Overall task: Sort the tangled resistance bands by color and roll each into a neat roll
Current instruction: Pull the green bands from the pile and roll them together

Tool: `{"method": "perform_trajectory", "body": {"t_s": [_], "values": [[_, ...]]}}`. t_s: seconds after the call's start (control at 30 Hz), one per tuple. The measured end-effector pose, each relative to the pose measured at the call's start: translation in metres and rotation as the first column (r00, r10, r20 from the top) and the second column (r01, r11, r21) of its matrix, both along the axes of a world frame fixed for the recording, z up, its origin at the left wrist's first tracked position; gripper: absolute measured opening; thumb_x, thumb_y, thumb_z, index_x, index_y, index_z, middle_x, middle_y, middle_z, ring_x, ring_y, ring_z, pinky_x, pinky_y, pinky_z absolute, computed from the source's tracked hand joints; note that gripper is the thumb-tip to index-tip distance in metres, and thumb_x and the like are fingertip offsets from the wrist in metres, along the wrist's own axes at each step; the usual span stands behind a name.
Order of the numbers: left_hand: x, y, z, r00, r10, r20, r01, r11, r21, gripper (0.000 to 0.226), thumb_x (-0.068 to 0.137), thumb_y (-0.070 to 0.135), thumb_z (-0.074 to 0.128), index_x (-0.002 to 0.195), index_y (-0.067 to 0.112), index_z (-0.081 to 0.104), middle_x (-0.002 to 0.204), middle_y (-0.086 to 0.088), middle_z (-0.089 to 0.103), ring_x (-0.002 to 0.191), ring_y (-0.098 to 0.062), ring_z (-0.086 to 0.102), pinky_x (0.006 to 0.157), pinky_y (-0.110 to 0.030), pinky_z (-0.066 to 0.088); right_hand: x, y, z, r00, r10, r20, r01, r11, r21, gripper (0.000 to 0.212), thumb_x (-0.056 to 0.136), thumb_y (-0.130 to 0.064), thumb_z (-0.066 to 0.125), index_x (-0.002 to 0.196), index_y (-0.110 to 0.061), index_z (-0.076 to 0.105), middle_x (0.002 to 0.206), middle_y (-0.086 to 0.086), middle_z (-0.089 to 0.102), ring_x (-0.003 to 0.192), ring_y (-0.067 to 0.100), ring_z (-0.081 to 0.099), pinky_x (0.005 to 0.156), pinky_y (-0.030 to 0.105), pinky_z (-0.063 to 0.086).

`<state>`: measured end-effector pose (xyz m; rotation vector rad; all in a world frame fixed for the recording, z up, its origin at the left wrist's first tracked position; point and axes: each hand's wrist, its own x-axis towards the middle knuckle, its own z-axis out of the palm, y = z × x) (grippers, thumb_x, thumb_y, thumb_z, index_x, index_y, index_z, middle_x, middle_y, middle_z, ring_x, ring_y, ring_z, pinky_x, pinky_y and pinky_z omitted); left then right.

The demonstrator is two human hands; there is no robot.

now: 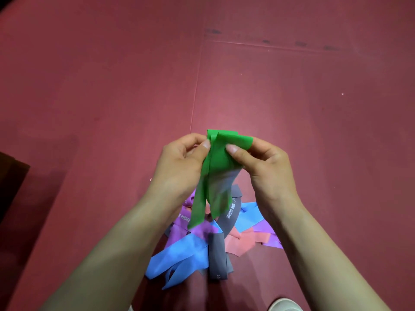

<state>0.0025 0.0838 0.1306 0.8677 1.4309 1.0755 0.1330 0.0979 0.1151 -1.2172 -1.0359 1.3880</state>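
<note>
Pinching the near edge of the green band (219, 160) between thumb and forefinger, the left hand (179, 162) keeps that side taut so the fold at the top stays square. The band is held up in the air above the floor (89, 86), probably so its loose tail can hang free and untwist instead of dragging through the heap. The right hand (265, 162) mirrors this, its grip closed on the opposite top corner, thumb pressing the green sheet against the fingers behind it; holding both corners level looks like the start of a roll.

Below and between the forearms lies the remaining tangle: a purple band (197, 230), a blue band (177, 254), a grey band (216, 254) with white lettering, and a pink band (240, 243), overlapping on the red floor. None of these is rolled yet, so the sorting seems to be at an early stage.
</note>
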Motion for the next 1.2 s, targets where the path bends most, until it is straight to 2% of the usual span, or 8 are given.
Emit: {"method": "perform_trajectory", "body": {"t_s": [0.27, 0.37, 0.6, 0.7, 0.8, 0.97, 1.1, 1.2], "values": [[0.0004, -0.0008, 0.0045, 1.0, -0.019, 0.019, 0.019, 1.0, -0.011, 0.02, 0.097, 0.008, 0.049, 0.107, -0.002, 0.064, 0.105, -0.025, 0.069, 0.1, -0.033, 0.066, 0.101, -0.048, 0.047, 0.0021, 0.0003, -0.0003, 0.996, -0.028, -0.089, 0.024, 0.999, -0.047, 0.016, 0.084, 0.0, 0.064, 0.092, -0.011, 0.074, 0.087, 0.003, 0.075, 0.08, 0.015, 0.069, 0.076, 0.027, 0.056], [0.0009, -0.0015, 0.0029, 1.0, -0.018, -0.013, 0.017, 1.0, -0.005, 0.018, 0.097, 0.005, 0.05, 0.107, 0.001, 0.064, 0.095, -0.019, 0.069, 0.089, -0.024, 0.062, 0.098, -0.049, 0.048, 0.0011, -0.0004, -0.0016, 0.996, -0.027, -0.08, 0.023, 0.998, -0.058, 0.016, 0.085, 0.0, 0.063, 0.094, -0.009, 0.073, 0.091, 0.005, 0.075, 0.083, 0.016, 0.069, 0.081, 0.03, 0.056], [0.0015, -0.0038, 0.0032, 0.995, -0.047, -0.091, 0.05, 0.998, 0.026, 0.03, 0.096, -0.002, 0.046, 0.091, 0.019, 0.068, 0.099, -0.036, 0.063, 0.08, -0.026, 0.053, 0.088, -0.063, 0.045, 0.0017, -0.0016, -0.0019, 0.998, -0.023, -0.057, 0.021, 0.999, -0.043, 0.019, 0.084, 0.004, 0.063, 0.099, -0.003, 0.072, 0.092, 0.009, 0.074, 0.082, 0.016, 0.068, 0.077, 0.025, 0.056], [0.0013, -0.0029, 0.0017, 0.994, -0.046, -0.099, 0.047, 0.999, 0.004, 0.027, 0.096, -0.001, 0.047, 0.094, 0.014, 0.069, 0.102, -0.033, 0.064, 0.083, -0.024, 0.055, 0.093, -0.057, 0.046, 0.0021, -0.0019, -0.0023, 0.998, -0.017, -0.062, 0.015, 0.999, -0.032, 0.018, 0.083, 0.005, 0.063, 0.099, 0.0, 0.071, 0.088, 0.009, 0.074, 0.078, 0.014, 0.067, 0.072, 0.022, 0.055], [0.0014, -0.003, 0.0002, 0.994, -0.015, -0.106, 0.016, 1.0, 0.011, 0.023, 0.094, 0.0, 0.05, 0.093, 0.012, 0.07, 0.093, -0.014, 0.071, 0.087, -0.018, 0.061, 0.096, -0.043, 0.05, 0.0026, -0.0019, -0.0038, 0.998, -0.024, -0.052, 0.022, 0.999, -0.031, 0.018, 0.083, 0.005, 0.064, 0.098, -0.001, 0.071, 0.088, 0.008, 0.073, 0.078, 0.013, 0.067, 0.072, 0.021, 0.054], [0.0014, -0.0031, 0.0031, 0.988, -0.025, -0.151, 0.032, 0.998, 0.048, 0.019, 0.093, 0.004, 0.055, 0.088, 0.014, 0.071, 0.09, -0.01, 0.072, 0.084, -0.015, 0.061, 0.087, -0.03, 0.051, 0.0041, -0.0009, -0.0045, 0.999, -0.014, -0.031, 0.014, 1.0, 0.001, 0.017, 0.083, 0.004, 0.064, 0.095, -0.006, 0.071, 0.088, 0.004, 0.074, 0.081, 0.013, 0.069, 0.074, 0.021, 0.053], [0.002, -0.0033, 0.0018, 0.992, -0.038, -0.123, 0.047, 0.996, 0.07, 0.013, 0.092, 0.005, 0.057, 0.087, 0.0, 0.068, 0.072, -0.006, 0.061, 0.069, -0.013, 0.052, 0.072, -0.029, 0.047, 0.003, 0.0002, -0.0036, 0.999, -0.033, 0.013, 0.032, 0.997, 0.071, 0.018, 0.084, 0.008, 0.062, 0.094, -0.005, 0.069, 0.087, 0.004, 0.072, 0.08, 0.012, 0.067, 0.074, 0.022, 0.052], [0.0016, -0.0038, 0.0005, 0.992, -0.03, -0.125, 0.042, 0.994, 0.099, 0.014, 0.093, 0.004, 0.057, 0.087, -0.004, 0.067, 0.072, -0.02, 0.064, 0.071, -0.017, 0.052, 0.076, -0.041, 0.053, 0.0016, -0.0004, -0.0018, 0.999, -0.029, 0.02, 0.027, 0.994, 0.108, 0.025, 0.083, 0.01, 0.061, 0.088, -0.013, 0.069, 0.082, -0.005, 0.071, 0.079, 0.008, 0.065, 0.074, 0.02, 0.051]]}}
